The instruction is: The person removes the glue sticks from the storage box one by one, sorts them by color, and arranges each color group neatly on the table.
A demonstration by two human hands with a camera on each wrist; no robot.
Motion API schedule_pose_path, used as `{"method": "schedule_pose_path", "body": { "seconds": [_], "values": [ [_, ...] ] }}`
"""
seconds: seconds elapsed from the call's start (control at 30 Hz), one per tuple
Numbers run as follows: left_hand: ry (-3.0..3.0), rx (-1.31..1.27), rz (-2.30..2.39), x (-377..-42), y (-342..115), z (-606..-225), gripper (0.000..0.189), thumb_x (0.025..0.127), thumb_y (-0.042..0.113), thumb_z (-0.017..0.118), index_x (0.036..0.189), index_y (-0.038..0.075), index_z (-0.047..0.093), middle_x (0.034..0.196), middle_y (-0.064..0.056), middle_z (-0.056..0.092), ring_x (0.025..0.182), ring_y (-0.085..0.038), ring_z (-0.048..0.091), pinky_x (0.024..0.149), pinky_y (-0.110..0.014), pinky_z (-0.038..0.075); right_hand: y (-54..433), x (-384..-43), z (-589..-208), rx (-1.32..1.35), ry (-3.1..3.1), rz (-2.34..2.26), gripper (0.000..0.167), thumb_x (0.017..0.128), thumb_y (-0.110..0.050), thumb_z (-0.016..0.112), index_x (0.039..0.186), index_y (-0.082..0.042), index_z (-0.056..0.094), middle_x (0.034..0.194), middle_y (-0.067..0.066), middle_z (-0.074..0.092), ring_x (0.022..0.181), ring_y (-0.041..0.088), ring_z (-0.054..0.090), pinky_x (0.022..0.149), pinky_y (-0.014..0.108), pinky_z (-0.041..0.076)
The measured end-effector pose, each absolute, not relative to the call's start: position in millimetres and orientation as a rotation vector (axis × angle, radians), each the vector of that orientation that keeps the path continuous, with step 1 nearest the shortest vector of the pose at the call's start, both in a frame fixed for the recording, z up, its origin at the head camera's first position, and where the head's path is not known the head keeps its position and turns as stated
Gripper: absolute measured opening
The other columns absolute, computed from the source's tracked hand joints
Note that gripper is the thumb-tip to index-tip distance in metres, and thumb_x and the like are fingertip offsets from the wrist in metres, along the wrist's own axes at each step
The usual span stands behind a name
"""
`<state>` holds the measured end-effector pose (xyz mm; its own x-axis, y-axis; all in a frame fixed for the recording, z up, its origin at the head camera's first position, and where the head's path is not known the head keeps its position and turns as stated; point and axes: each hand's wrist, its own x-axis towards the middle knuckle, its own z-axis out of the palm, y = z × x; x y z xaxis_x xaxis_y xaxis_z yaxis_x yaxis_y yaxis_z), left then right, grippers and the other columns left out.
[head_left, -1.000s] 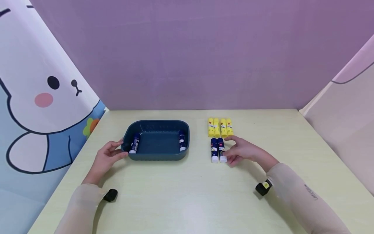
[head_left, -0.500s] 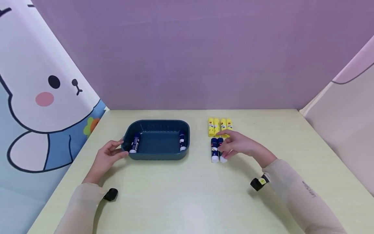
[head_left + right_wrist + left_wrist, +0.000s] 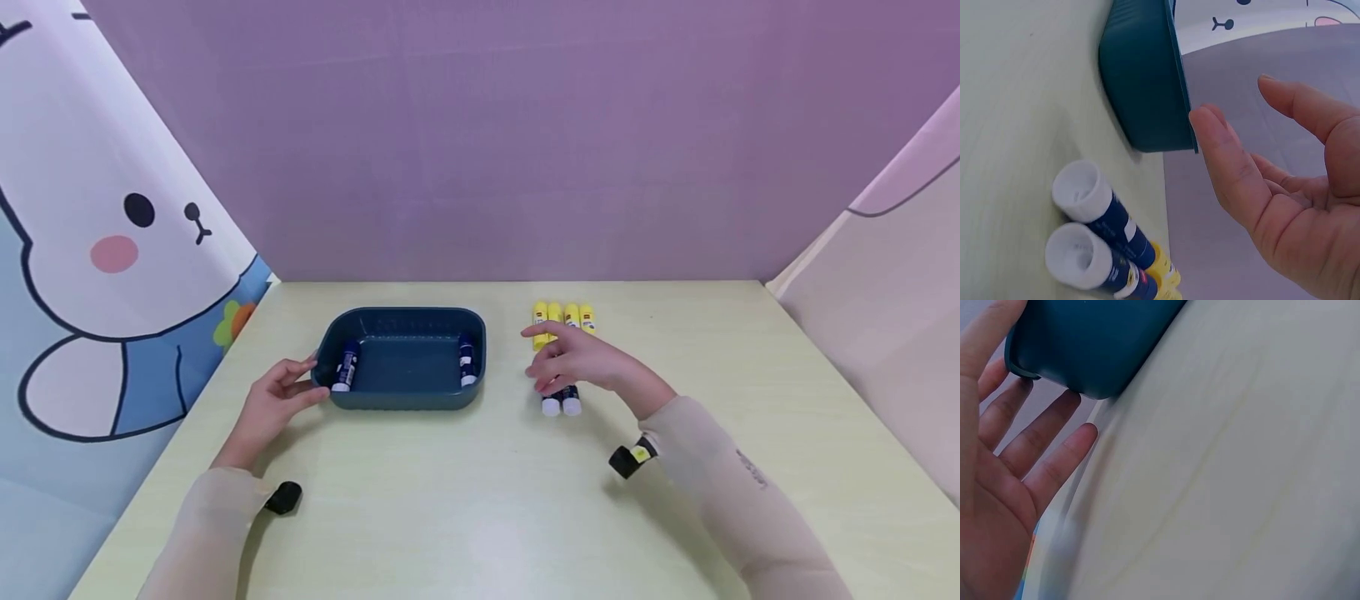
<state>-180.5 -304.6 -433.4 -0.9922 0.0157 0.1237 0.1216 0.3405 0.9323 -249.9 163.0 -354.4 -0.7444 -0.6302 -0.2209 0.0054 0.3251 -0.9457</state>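
Observation:
My left hand (image 3: 273, 402) holds the left end of a dark teal tray (image 3: 408, 401), thumb at the front corner, fingertips at its wall in the left wrist view. Inside the tray lie two navy glue sticks with white ends, one by the left wall (image 3: 346, 367), one by the right (image 3: 467, 362). My right hand (image 3: 588, 360) hovers over two more navy glue sticks (image 3: 1124, 224), partly covering them in the head view. Its fingers are loosely bent and hold nothing. In the right wrist view its fingertip overlaps the tray's rim.
Several yellow glue sticks (image 3: 572, 315) lie side by side behind the navy pair, partly behind my right hand. The pale tabletop (image 3: 450, 492) ends at a purple backdrop (image 3: 510, 167). A cartoon-printed sheet (image 3: 112, 333) stands at the left.
My right hand has moved left and slightly back, from beside the navy pair to over it, with nothing in its fingers. The left hand and tray look the same.

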Motion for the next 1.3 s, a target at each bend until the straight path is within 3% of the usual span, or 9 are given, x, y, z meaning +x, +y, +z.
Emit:
{"method": "schedule_pose_path", "body": {
  "seconds": [0.23, 0.5, 0.77, 1.0, 1.3],
  "values": [
    [-2.49, -0.132, -1.755, -181, -304, -432, 0.045, 0.093, 0.014, 0.072, 0.124, -0.007, 0.047, 0.152, -0.025, 0.038, 0.106, 0.004, 0.06, 0.085, -0.015, 0.051, 145, -250, -352, -0.572, 2.002, -1.471, 0.063, 0.095, -0.004, 0.064, 0.149, -0.006, 0.033, 0.105, 0.018, 0.064, 0.09, 0.031, 0.069, 0.083, 0.043, 0.058],
    [-2.483, -0.13, -1.762, -179, -304, -433, 0.045, 0.093, 0.015, 0.072, 0.123, -0.007, 0.047, 0.151, -0.024, 0.039, 0.105, 0.006, 0.06, 0.085, -0.014, 0.05, 120, -253, -353, -0.597, 1.96, -1.512, 0.064, 0.094, -0.003, 0.064, 0.15, -0.006, 0.033, 0.108, 0.02, 0.063, 0.102, 0.045, 0.065, 0.085, 0.044, 0.057],
    [-2.487, -0.133, -1.751, -178, -304, -433, 0.045, 0.093, 0.015, 0.072, 0.123, -0.007, 0.047, 0.151, -0.025, 0.039, 0.104, 0.006, 0.059, 0.085, -0.014, 0.049, 95, -253, -353, -0.613, 1.896, -1.556, 0.062, 0.095, -0.003, 0.064, 0.149, -0.007, 0.034, 0.107, 0.019, 0.064, 0.1, 0.04, 0.065, 0.086, 0.045, 0.057],
    [-2.497, -0.133, -1.732, -178, -304, -432, 0.045, 0.093, 0.016, 0.072, 0.123, -0.007, 0.047, 0.15, -0.025, 0.04, 0.106, 0.006, 0.059, 0.085, -0.013, 0.049, 70, -255, -354, -0.586, 1.857, -1.564, 0.063, 0.095, 0.0, 0.064, 0.149, -0.005, 0.033, 0.109, 0.019, 0.064, 0.107, 0.05, 0.06, 0.085, 0.045, 0.057],
    [-2.514, -0.124, -1.728, -179, -305, -432, 0.045, 0.094, 0.016, 0.071, 0.125, -0.006, 0.047, 0.152, -0.025, 0.039, 0.105, 0.007, 0.059, 0.085, -0.012, 0.049, 43, -260, -360, -0.59, 1.819, -1.582, 0.062, 0.094, 0.001, 0.064, 0.148, -0.003, 0.034, 0.109, 0.019, 0.065, 0.1, 0.044, 0.063, 0.084, 0.045, 0.058]
  ]
}}
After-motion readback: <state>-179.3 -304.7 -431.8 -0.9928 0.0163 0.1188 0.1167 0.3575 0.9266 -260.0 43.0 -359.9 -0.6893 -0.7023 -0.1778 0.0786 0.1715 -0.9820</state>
